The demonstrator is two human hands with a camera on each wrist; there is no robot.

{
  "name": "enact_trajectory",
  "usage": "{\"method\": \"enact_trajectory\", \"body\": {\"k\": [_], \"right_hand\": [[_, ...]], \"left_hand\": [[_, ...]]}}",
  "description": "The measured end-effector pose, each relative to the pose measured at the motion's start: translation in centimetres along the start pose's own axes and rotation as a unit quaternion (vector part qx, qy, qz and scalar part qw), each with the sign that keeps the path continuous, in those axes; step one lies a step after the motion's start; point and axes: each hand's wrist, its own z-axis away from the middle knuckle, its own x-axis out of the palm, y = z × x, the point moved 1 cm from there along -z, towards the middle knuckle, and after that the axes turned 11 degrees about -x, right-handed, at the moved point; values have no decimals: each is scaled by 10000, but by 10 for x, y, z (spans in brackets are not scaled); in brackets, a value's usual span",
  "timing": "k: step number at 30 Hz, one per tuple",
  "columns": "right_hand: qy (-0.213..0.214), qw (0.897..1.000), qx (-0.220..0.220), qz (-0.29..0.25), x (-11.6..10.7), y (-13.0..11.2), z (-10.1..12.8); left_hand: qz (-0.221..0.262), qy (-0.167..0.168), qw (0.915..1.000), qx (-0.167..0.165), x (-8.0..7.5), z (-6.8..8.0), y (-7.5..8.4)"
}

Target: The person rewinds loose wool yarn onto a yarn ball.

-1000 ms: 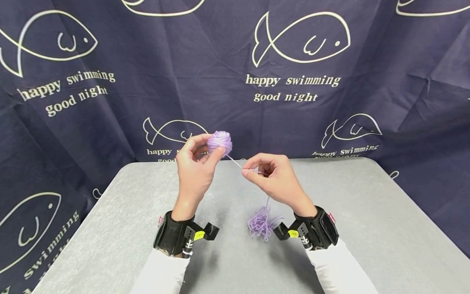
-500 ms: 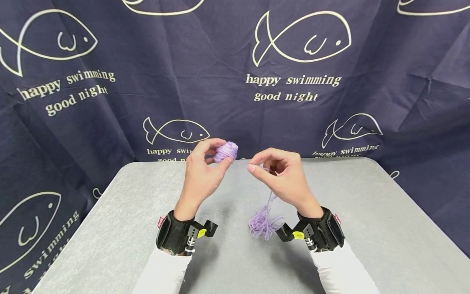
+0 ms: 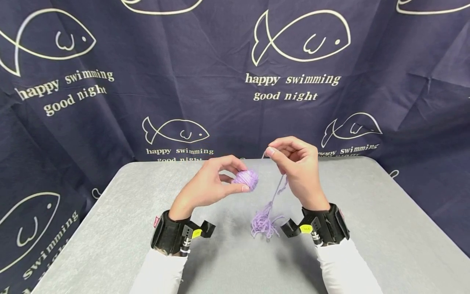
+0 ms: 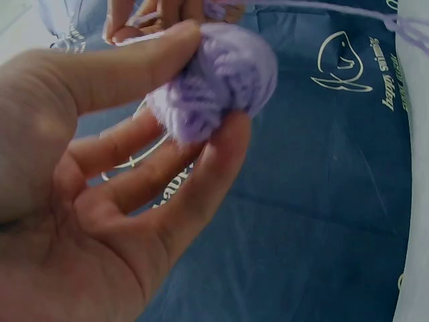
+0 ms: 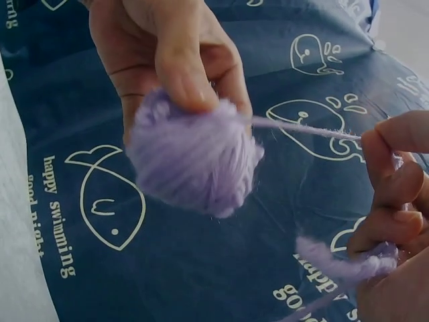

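- The left hand [image 3: 213, 185] grips a ball of yarn [image 3: 246, 179] between thumb and fingers.
- The right hand [image 3: 299, 171] pinches the strand [image 3: 276, 192] (running down to a loose tangle [image 3: 262, 222] on the surface [image 3: 367, 228]).

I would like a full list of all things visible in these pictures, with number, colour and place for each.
yarn ball: one, light purple, held above the table between thumb and fingers of the left hand.
yarn strand: one, light purple, running from the ball to the right hand.
loose yarn pile: one, light purple, lying on the table near the right wrist.
table: one, grey, in front of the person.
backdrop cloth: one, dark blue with white fish and lettering, behind the table.
wrist cameras: two, black, one on each wrist.
sleeves: two, white.
left hand: grips the ball.
right hand: pinches the strand.
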Motion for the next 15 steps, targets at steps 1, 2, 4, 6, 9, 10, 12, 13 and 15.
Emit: {"method": "enact_trajectory", "body": {"k": [1,2,4,6,9,10,12,13,15], "right_hand": [[76,9999,9,-70,0,1,0],[146,9998,18,-150,-1,2,-1],[245,9993,48,-290,-1,3,-1],[273,9991,92,-300,-2,5,-1],[234,9994,213,-110,-3,8,-1],[190,9995,264,-3,-4,9,-1],[53,9990,399,209,-4,11,0],[-39,9984,470,320,-4,12,1],[-247,9965,616,502,-3,13,2]], "left_hand": [[6,-148,9998,112,0,0,1],[40,-293,9993,214,1,1,2],[189,-576,9974,401,2,3,5],[470,-812,9941,541,3,4,9],[978,-1049,9869,746,3,7,14],[1158,-1085,9839,826,3,8,16],[1480,-1097,9777,1011,3,9,18],[1633,-1060,9746,1108,3,9,19],[1932,-905,9681,1316,3,9,21]]}}
